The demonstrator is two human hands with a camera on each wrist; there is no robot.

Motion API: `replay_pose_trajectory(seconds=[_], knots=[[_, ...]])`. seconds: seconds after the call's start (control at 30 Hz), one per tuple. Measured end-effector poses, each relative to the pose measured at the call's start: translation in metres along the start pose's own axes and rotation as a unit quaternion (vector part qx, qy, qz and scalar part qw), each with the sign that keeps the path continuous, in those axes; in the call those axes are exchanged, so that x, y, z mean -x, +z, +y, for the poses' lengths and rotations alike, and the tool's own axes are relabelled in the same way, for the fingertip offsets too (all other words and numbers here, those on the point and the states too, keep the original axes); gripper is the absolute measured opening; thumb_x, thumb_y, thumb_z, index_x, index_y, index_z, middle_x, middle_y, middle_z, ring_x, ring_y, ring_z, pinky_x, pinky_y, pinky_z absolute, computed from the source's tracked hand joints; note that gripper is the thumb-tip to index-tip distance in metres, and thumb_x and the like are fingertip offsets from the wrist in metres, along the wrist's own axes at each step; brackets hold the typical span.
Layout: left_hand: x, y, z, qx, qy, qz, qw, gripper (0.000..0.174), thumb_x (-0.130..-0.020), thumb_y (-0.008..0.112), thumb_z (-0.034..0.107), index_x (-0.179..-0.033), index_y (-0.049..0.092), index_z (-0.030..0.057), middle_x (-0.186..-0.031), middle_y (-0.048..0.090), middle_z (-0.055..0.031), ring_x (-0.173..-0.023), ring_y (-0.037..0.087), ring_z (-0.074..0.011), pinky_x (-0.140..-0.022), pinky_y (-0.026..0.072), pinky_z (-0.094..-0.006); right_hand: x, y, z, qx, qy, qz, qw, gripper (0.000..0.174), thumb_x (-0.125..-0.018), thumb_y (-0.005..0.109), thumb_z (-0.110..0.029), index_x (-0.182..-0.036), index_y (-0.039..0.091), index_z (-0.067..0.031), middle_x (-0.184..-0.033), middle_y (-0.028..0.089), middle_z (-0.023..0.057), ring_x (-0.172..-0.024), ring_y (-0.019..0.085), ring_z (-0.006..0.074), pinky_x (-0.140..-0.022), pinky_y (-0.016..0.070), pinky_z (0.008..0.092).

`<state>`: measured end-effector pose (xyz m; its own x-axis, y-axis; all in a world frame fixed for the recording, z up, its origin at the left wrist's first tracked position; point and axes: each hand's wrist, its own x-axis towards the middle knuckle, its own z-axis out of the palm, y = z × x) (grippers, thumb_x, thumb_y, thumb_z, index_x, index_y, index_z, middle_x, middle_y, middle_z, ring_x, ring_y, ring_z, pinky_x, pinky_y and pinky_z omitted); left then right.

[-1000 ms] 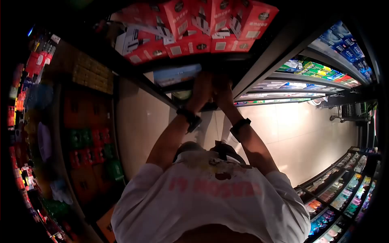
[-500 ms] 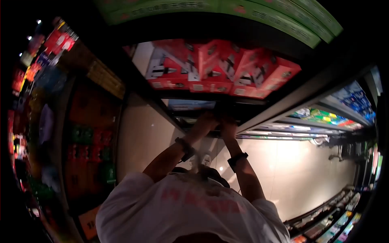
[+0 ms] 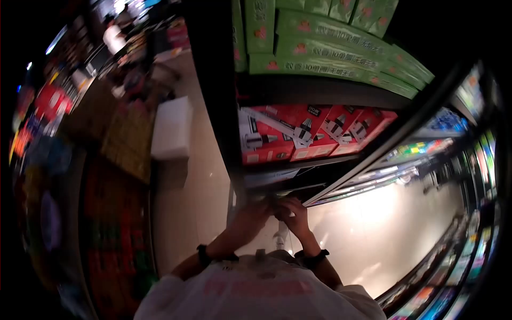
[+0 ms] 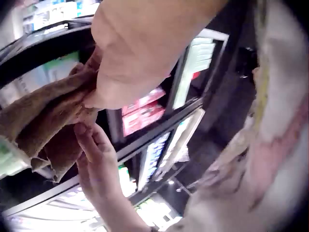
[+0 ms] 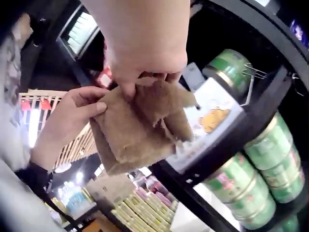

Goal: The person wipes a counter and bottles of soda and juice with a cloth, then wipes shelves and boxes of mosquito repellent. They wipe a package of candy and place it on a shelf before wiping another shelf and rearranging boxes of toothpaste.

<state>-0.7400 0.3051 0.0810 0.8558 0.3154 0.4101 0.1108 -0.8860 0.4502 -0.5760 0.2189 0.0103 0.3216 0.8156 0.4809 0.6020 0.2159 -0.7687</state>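
Brown cloth (image 5: 135,128), folded in loose layers with a ragged edge, and I have it held between both hands, just in front of the shelving! Pulling out wide on my head feed: pale floor (image 3: 368,234) stretching away, glaring bright over on the right side. Up against it, the black shelf unit (image 3: 320,89), rising right ahead of the person I'm riding with. Below, the white shirt (image 3: 256,296), a blurred pink print across it. On the upper shelf, green boxes (image 3: 330,48), stacked and packed tight; one level down, a row of red boxes (image 3: 341,128). Over to my right wrist feed, and there are green tins (image 5: 265,159) piled up, with a white pack (image 5: 212,121) bearing an orange figure just behind the cloth. Now the hands! The right hand (image 5: 147,63) comes in from above, fingers bent into the folds, gripping. The left hand (image 5: 70,118) pinches the near edge between thumb and fingers. Smallest of all, dark bands (image 3: 202,257) round both wrists.
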Motion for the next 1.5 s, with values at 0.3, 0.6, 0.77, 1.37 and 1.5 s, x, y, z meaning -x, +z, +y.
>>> replay_pose_trajectory(seconds=[0.3, 0.6, 0.77, 1.37, 1.5], knots=[[-0.012, -0.166, -0.036, -0.138, 0.297, 0.330, 0.885, 0.027, -0.071, 0.059, 0.010, -0.098, 0.064, 0.0076, -0.099, 0.058, -0.0075, -0.083, 0.055, -0.0222, -0.071, 0.0461, -0.0326, -0.099, 0.054, -0.190, 0.194, -0.231, 0.309, 0.902, 0.038, -0.062, 0.063, 0.002, -0.098, 0.061, -0.0067, -0.103, 0.058, 0.0133, -0.097, 0.053, 0.0343, -0.085, 0.0422, 0.0404], [-0.026, -0.071, -0.096, 0.130, 0.171, 0.227, 0.950, 0.035, -0.076, 0.053, 0.004, -0.110, 0.052, -0.0041, -0.107, 0.050, -0.0190, -0.104, 0.048, -0.0400, -0.088, 0.0399, -0.0465, -0.067, 0.122, -0.086, 0.299, -0.109, 0.228, 0.920, 0.047, -0.087, 0.047, -0.009, -0.132, 0.033, -0.0034, -0.136, 0.026, 0.0282, -0.122, 0.032, 0.0467, -0.100, 0.0296, 0.0465], [-0.051, -0.091, -0.098, 0.117, 0.258, 0.243, 0.928, 0.039, -0.076, 0.056, 0.012, -0.110, 0.051, -0.0038, -0.116, 0.042, -0.0213, -0.105, 0.045, -0.0437, -0.089, 0.0393, -0.0515, -0.078, 0.111, -0.097, 0.338, -0.151, 0.267, 0.889, 0.057, -0.084, 0.057, -0.015, -0.134, 0.031, -0.0078, -0.137, 0.020, 0.0319, -0.124, 0.027, 0.0508, -0.097, 0.0328, 0.0525], [-0.027, -0.068, -0.184, 0.253, 0.473, 0.118, 0.835, 0.020, -0.071, 0.065, 0.027, -0.088, 0.063, 0.0166, -0.109, 0.045, 0.0015, -0.101, 0.047, -0.0214, -0.090, 0.0357, -0.0526, -0.052, 0.210, -0.144, 0.501, 0.120, 0.358, 0.778, 0.042, -0.080, 0.065, -0.012, -0.118, 0.048, -0.0058, -0.121, 0.045, 0.0162, -0.104, 0.049, 0.0340, -0.085, 0.0443, 0.0392], [-0.030, -0.096, -0.221, 0.296, 0.482, 0.115, 0.817, 0.033, -0.078, 0.057, 0.031, -0.108, 0.059, 0.0182, -0.117, 0.047, 0.0032, -0.103, 0.048, -0.0158, -0.089, 0.0361, -0.0490, -0.103, 0.252, -0.171, 0.478, 0.030, 0.395, 0.784, 0.037, -0.085, 0.056, -0.010, -0.119, 0.044, 0.0005, -0.119, 0.048, 0.0239, -0.106, 0.050, 0.0428, -0.089, 0.0422, 0.0450]])
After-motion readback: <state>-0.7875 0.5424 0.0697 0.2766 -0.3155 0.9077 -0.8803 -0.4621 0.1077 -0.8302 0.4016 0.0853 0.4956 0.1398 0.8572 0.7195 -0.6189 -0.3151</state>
